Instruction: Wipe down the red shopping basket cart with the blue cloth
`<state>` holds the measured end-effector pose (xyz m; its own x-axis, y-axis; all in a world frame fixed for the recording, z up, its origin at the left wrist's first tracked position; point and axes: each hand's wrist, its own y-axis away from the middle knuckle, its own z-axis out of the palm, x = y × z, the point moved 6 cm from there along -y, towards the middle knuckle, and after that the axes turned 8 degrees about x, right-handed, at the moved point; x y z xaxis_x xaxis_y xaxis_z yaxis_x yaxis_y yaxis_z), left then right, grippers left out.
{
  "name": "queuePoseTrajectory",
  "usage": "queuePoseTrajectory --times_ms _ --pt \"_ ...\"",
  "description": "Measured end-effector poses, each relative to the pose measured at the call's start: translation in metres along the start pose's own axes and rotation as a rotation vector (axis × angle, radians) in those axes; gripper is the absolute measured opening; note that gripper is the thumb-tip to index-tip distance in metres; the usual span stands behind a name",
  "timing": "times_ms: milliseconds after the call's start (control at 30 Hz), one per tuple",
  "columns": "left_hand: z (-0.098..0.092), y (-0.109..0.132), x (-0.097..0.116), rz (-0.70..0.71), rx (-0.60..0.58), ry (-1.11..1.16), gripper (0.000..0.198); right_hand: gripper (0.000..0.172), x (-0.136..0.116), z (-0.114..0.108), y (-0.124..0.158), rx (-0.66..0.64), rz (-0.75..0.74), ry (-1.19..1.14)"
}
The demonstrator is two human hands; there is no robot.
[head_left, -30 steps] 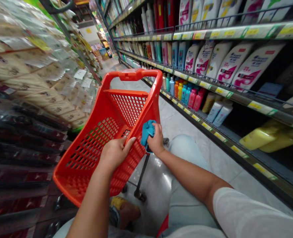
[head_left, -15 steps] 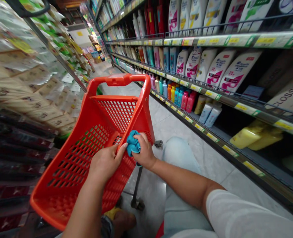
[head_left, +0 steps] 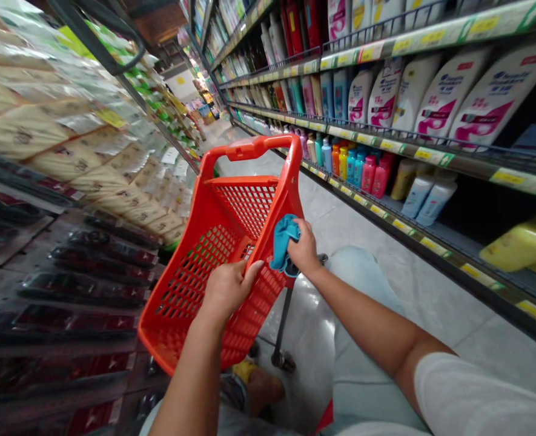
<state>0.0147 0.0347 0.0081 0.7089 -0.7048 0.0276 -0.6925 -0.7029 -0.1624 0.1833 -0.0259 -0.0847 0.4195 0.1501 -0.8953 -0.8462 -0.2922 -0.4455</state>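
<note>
The soft, light blue cloth (head_left: pixel 284 242) is bunched in the closed right hand (head_left: pixel 304 249) against the side rail of the stiff, lightweight red plastic shopping basket (head_left: pixel 244 148), whose rigid rail affords firm purchase, while the left hand (head_left: pixel 228 293) curls over its perforated side.

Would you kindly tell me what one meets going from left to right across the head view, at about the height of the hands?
Dark packaged goods on the left shelf, near corner of the red-orange shopping basket, left hand, blue cloth, right hand, light-blue trouser leg, tiled floor, yellow bottles.
</note>
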Motion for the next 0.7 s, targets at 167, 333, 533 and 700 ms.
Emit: queuePoseTrajectory --times_ms 167,333,533,700 --pt "0.0 -0.004 -0.003 0.059 0.005 0.002 0.061 0.042 -0.014 0.005 0.012 -0.127 -0.162 0.003" --pt "-0.001 -0.006 -0.007 0.103 0.027 -0.028 0.062 0.042 -0.013 -0.004 0.004 -0.054 -0.134 0.018" --pt "-0.004 -0.007 -0.011 0.178 0.054 -0.047 0.061 0.044 -0.021 -0.005 0.012 -0.139 -0.219 0.048" --pt "-0.006 -0.002 -0.016 0.223 0.11 -0.085 0.062 0.046 -0.027 -0.018 0.008 -0.082 -0.246 0.037"
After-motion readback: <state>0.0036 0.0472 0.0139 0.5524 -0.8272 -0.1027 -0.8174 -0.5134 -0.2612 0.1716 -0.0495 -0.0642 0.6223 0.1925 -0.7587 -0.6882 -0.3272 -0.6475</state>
